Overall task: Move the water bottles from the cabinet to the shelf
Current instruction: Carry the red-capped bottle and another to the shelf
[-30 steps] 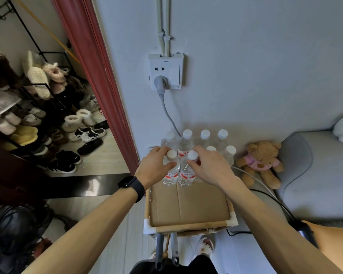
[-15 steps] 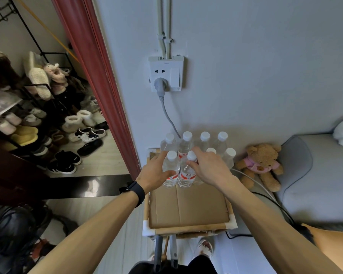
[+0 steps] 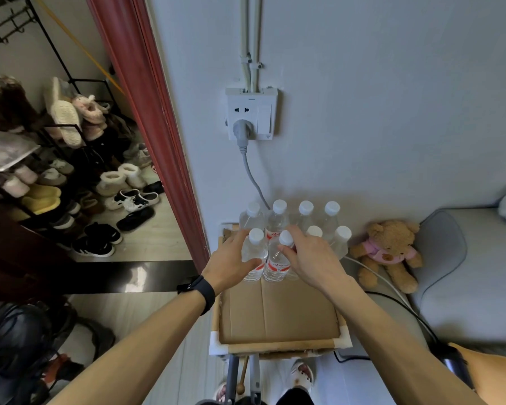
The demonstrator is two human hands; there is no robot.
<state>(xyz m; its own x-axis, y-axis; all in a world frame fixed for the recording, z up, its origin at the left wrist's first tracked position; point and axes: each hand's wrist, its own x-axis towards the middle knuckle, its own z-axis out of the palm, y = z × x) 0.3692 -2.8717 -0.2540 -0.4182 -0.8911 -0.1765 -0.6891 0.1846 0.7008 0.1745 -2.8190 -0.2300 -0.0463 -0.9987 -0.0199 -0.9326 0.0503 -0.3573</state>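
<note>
while upright on cardboard (image 3: 275, 314), clear white-capped bottles (image 3: 277, 266), one clasped in left fingers (image 3: 237, 237), one in right fingers (image 3: 298, 234)

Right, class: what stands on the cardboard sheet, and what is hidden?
Eight white-capped water bottles stand at its far end; the left hand and right hand each grip a front one. Back-row bases are hidden.

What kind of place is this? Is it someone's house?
Most likely a home: a black metal rack crowded with shoes and slippers, a brown teddy bear in a pink top, and a grey cushioned sofa.
</note>
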